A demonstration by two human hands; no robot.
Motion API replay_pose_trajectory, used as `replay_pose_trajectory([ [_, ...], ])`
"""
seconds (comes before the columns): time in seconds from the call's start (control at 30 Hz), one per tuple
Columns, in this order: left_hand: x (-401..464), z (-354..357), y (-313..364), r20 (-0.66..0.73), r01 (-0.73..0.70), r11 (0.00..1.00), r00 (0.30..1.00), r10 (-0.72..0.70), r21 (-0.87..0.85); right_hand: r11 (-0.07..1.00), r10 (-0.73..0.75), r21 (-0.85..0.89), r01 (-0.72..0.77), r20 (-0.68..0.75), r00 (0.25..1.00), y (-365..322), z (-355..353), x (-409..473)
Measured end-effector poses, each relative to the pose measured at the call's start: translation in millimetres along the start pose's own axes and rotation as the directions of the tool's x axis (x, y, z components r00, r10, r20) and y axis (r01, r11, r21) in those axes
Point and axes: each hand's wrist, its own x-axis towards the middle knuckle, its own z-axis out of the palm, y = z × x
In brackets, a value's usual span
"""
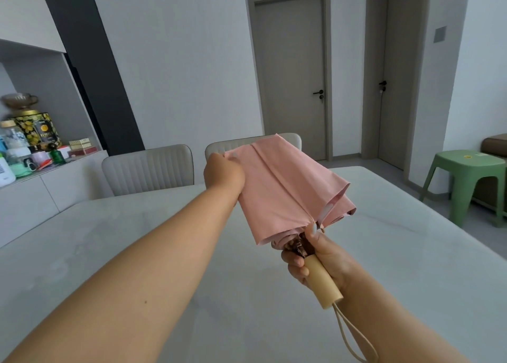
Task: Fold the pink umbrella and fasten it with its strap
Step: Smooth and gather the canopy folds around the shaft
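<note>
Over table (pixel 137 239): 1 pink umbrella (pixel 285 187); L hand (pixel 223 172) pinches canopy, R hand (pixel 315 261) grips handle.

umbrella (pixel 285 187) above table (pixel 137 239), chairs (pixel 148 168) behind

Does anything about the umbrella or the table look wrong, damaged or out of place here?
Nothing looks damaged. The pink fabric umbrella is only half gathered: its folds hang loose and flared near the pale wooden handle, held by the right hand. The left hand pinches the canopy's far end. No strap is fastened.
</note>
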Motion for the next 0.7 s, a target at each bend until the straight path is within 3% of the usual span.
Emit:
replay_pose_trajectory([
  [0.2,-16.6,9.1,-11.7,-0.099,-0.039,0.999,0.994,0.043,0.038,0.999,0.010,0.043,-0.006,-0.079,0.997,-1.6,5.3,-0.9],
  [0.33,-11.8,11.6,-15.8,-0.011,0.027,0.993,1.000,-0.026,0.112,0.994,0.012,-0.106,-0.033,-0.196,0.980,-1.5,8.4,-1.5],
  [0.43,-6.1,7.6,-11.6,-0.031,0.099,0.983,0.995,-0.095,0.157,0.975,-0.095,-0.218,0.038,-0.258,0.961,-3.4,9.4,-3.5],
  [0.5,-8.9,3.1,-6.7,-0.174,-0.059,0.960,0.978,0.110,0.274,0.955,-0.161,-0.284,0.079,-0.277,0.947,-4.2,10.0,-4.8],
  [0.57,-20.4,0.7,0.8,-0.215,-0.371,0.864,0.864,0.456,0.340,0.932,-0.200,-0.350,0.091,-0.290,0.936,-4.7,11.2,-5.3],
  [0.6,-27.4,2.1,4.6,-0.179,-0.478,0.818,0.817,0.548,0.320,0.921,-0.213,-0.378,0.090,-0.298,0.930,-4.6,11.3,-5.5],
  [0.63,-34.2,6.4,7.2,-0.123,-0.523,0.812,0.816,0.565,0.259,0.912,-0.224,-0.401,0.089,-0.302,0.927,-4.4,12.3,-6.1],
  [0.7,-46.2,17.3,9.9,0.022,-0.434,0.896,0.901,0.434,0.089,0.898,-0.232,-0.431,0.084,-0.303,0.925,-3.5,14.1,-6.9],
])
